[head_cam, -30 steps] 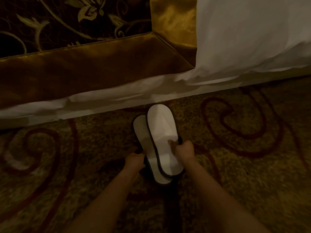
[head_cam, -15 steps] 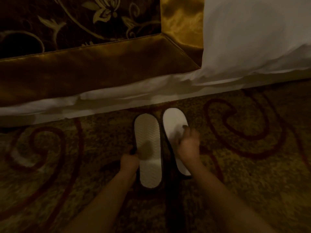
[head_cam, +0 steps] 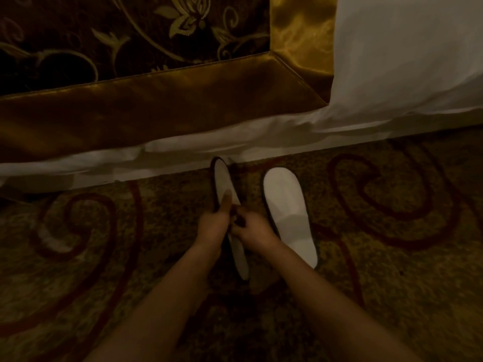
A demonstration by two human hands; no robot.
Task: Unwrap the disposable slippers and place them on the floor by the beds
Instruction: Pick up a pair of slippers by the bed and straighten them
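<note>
- Right slipper point(head_cam: 288, 218): unwrapped, flat on the carpet point(head_cam: 392, 257), near the bed's white sheet edge point(head_cam: 183, 155); placed.
- Left slipper point(head_cam: 224, 186): tilted on edge, gripped by left hand point(head_cam: 214, 223) and right hand point(head_cam: 252, 228).
- Remaining: laying it flat beside its mate.

R hand point(head_cam: 252, 228) left right slipper point(head_cam: 288, 218), now grips tilted left slipper point(head_cam: 224, 184) w/ L hand point(head_cam: 213, 223).

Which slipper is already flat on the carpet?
The right-hand slipper, lying free. The other slipper is tilted on edge, held by both hands.
</note>
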